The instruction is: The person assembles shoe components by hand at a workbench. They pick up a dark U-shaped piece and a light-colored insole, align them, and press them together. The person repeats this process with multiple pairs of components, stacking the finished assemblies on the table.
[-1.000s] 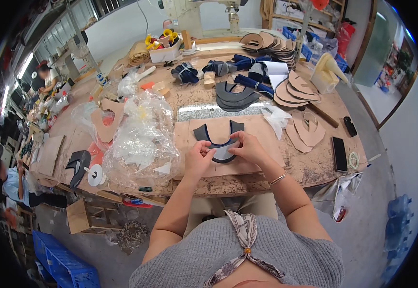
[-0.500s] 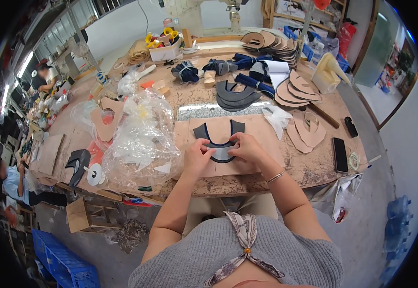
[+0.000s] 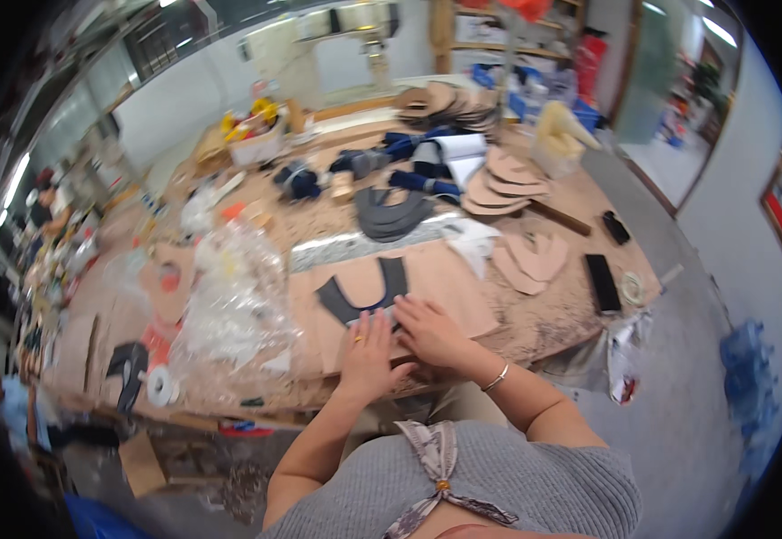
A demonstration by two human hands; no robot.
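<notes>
A dark grey U-shaped piece (image 3: 395, 278) with a blue inner edge, seemingly a shoe-upper part, lies on a tan board (image 3: 452, 278) in front of me. My left hand (image 3: 370, 357) rests flat over its near curve, fingers stretched out and pointing away from me. Beside it my right hand (image 3: 429, 332) also lies flat, its fingers extended over the curve's right side. Both hands cover the near part of the piece, while its two arms show beyond my fingertips. The picture is slightly blurred.
Stacked dark U-shaped pieces (image 3: 391, 216) lie beyond a metal strip (image 3: 369, 244). Crumpled clear plastic (image 3: 238, 305) spreads at left. Tan cut pieces (image 3: 499, 184), a wooden-looking bar (image 3: 560, 217) and a phone (image 3: 601, 283) are at right. A white tape roll (image 3: 162, 386) sits near the left front edge.
Both hands have gone from pinching the U-shaped piece at its sides to lying flat on its near curve. The whole view has shifted and tilted.
</notes>
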